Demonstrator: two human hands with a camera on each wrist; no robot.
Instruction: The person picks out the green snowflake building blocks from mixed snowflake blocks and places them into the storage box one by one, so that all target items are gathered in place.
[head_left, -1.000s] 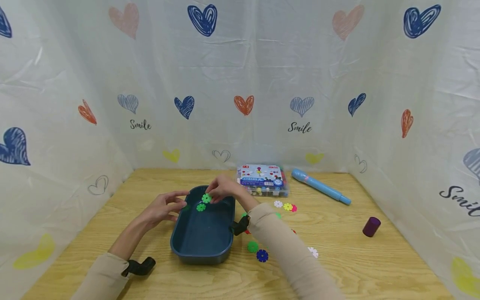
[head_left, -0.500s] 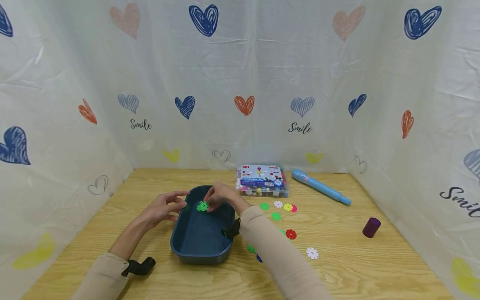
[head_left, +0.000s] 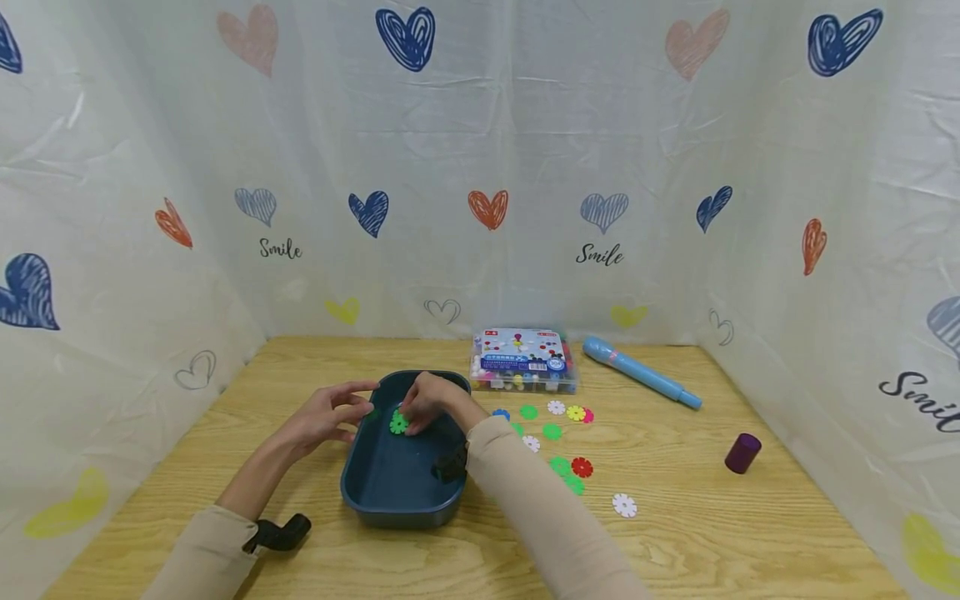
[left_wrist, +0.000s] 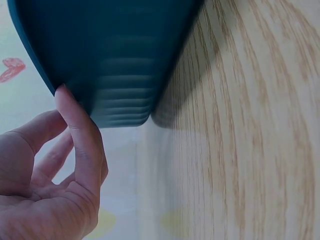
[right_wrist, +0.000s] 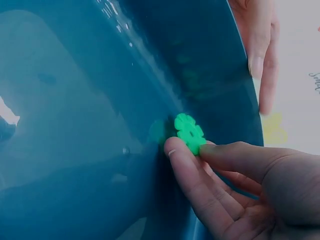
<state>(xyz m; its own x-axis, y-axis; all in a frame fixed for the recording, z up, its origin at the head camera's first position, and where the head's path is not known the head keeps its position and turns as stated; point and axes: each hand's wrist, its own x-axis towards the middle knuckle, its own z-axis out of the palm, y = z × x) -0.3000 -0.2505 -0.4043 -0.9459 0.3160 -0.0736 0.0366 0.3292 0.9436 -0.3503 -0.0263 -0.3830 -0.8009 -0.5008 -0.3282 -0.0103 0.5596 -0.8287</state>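
My right hand [head_left: 430, 402] reaches into a dark blue-green basin [head_left: 375, 479] and pinches a green snowflake disc [right_wrist: 190, 134] between thumb and fingertip. The notched, flower-like edge of the disc shows close to the basin's inner side wall. My left hand [head_left: 327, 417] is at the basin's left side with its fingers spread and relaxed. In the left wrist view, one fingertip [left_wrist: 61, 90] touches the outside of the basin near the rim.
Several snowflake discs lie right of the basin, among them a red disc [head_left: 582, 467] and a white disc [head_left: 624, 505]. Behind are a clear plastic case [head_left: 525, 362] and a light blue tube [head_left: 641, 372]. A purple cylinder [head_left: 743, 453] stands far right.
My right hand has moved lower and nearer within the basin, carrying the green disc. Its forearm has shifted left, uncovering discs on the table. The left hand stays put.
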